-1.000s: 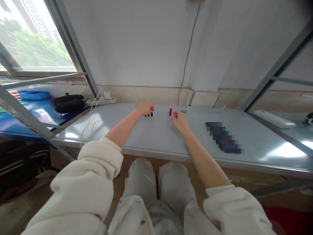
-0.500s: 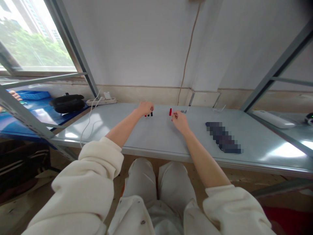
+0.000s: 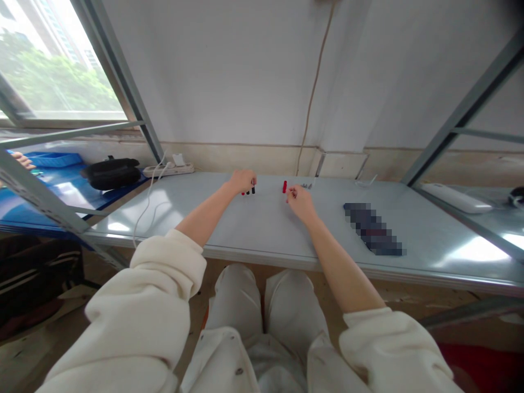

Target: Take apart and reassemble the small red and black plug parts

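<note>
My left hand (image 3: 243, 180) reaches over the table with its fingers closed, pinching the top of a small black cylinder (image 3: 253, 190). Beside that cylinder, partly under the hand, are another small dark piece (image 3: 248, 192) and a small red piece (image 3: 243, 194). To the right, my right hand (image 3: 301, 200) is closed in a pinch, and what its fingertips hold is too small to make out. A red cylinder (image 3: 285, 186) stands just left of its fingertips. Behind this hand lie several small grey pieces (image 3: 307, 186), partly hidden.
The grey table (image 3: 262, 234) runs along the wall. A blurred-out dark flat object (image 3: 372, 229) lies at right. On the left are a power strip (image 3: 168, 170) with a white cable, a black case (image 3: 112, 174) and a blue tray (image 3: 55, 159). Another person's hand (image 3: 23, 160) shows at far left.
</note>
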A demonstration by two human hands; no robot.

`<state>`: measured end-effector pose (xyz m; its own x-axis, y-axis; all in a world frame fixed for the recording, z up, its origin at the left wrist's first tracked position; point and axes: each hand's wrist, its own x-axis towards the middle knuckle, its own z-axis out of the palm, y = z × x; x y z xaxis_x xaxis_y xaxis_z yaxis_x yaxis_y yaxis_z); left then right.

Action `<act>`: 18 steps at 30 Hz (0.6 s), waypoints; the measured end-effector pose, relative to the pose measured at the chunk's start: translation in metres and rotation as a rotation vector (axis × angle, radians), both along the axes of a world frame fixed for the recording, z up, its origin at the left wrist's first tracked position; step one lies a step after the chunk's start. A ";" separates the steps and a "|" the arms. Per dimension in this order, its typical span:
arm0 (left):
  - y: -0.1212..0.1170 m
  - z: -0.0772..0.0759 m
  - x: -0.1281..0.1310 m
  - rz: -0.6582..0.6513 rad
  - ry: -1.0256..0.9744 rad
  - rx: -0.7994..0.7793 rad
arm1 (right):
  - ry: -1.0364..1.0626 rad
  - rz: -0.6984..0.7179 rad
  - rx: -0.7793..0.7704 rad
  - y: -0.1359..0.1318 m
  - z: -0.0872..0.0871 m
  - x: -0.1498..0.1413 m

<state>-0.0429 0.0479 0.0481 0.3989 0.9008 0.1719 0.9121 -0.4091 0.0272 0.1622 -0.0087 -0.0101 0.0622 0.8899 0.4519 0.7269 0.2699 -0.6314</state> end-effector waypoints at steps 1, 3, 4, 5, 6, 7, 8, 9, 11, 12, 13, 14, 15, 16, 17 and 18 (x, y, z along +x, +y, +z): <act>0.000 0.000 0.000 -0.001 0.003 -0.003 | 0.001 -0.001 0.003 0.000 0.000 0.000; 0.000 0.000 0.000 -0.003 0.007 -0.005 | 0.004 -0.002 0.009 0.000 -0.001 0.000; 0.000 0.000 0.000 -0.003 0.009 -0.007 | 0.007 -0.001 0.010 0.000 -0.001 0.000; 0.000 -0.001 0.000 -0.002 0.012 -0.010 | 0.011 0.000 0.009 0.001 -0.001 0.000; 0.000 -0.001 0.000 -0.002 0.016 -0.012 | 0.014 0.002 0.009 0.001 -0.001 0.000; -0.001 -0.001 0.000 -0.002 0.022 -0.014 | 0.015 0.003 0.010 0.001 -0.001 0.000; -0.001 -0.001 0.000 -0.002 0.029 -0.018 | 0.015 0.005 0.012 0.002 -0.002 0.001; -0.001 -0.001 0.000 -0.002 0.036 -0.022 | 0.014 0.006 0.015 0.002 -0.002 0.001; -0.002 -0.001 0.001 -0.004 0.045 -0.031 | 0.011 0.006 0.018 0.003 -0.002 0.001; -0.002 -0.001 0.001 -0.004 0.047 -0.036 | 0.008 0.007 0.018 0.003 -0.003 0.001; -0.002 -0.001 0.001 -0.003 0.048 -0.041 | 0.002 0.006 0.017 0.003 -0.002 0.001; -0.002 -0.001 0.001 -0.002 0.048 -0.045 | -0.007 0.002 0.015 0.002 -0.002 0.001; -0.002 -0.001 0.001 -0.002 0.048 -0.050 | -0.021 -0.006 0.010 0.002 -0.002 0.000; -0.002 -0.001 0.000 -0.001 0.046 -0.053 | -0.041 -0.017 0.002 0.001 -0.001 0.000; -0.001 -0.001 0.000 -0.001 0.042 -0.048 | -0.067 -0.033 -0.010 0.000 0.000 0.000; -0.001 -0.001 0.000 -0.003 0.036 -0.032 | -0.100 -0.056 -0.026 -0.001 0.000 0.000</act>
